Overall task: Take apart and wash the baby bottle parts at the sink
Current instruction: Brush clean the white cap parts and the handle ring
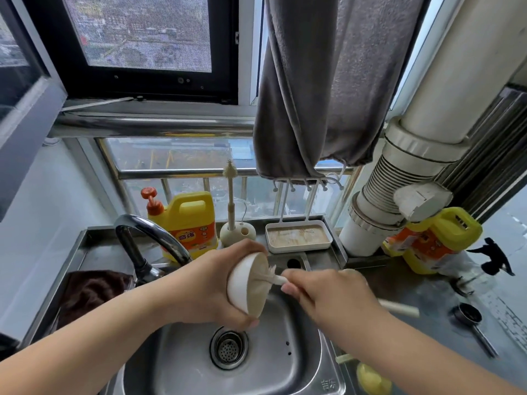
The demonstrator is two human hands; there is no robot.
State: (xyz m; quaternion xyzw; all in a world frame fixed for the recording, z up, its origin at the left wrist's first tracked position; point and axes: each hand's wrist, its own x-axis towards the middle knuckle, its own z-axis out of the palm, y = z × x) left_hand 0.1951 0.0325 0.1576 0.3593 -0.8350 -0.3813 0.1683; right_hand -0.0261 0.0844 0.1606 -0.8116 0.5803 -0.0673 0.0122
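Observation:
My left hand (211,286) grips a white cup-shaped bottle cap (245,283) above the steel sink (302,366), its opening turned to the right. My right hand (328,297) holds a cream bottle brush (278,279) by its handle, and the bristle head sits inside the cap. The handle's far end (399,308) sticks out past my right wrist. A yellowish bottle part (370,379) lies on the counter at the sink's right front corner, partly hidden by my right arm.
The curved tap (151,235) rises left of my hands, with a dark cloth (91,289) beside it. Behind stand a yellow detergent jug (188,223), a small brush in its stand (231,212) and a white drying tray (298,238). A metal scoop (470,317) lies on the right counter.

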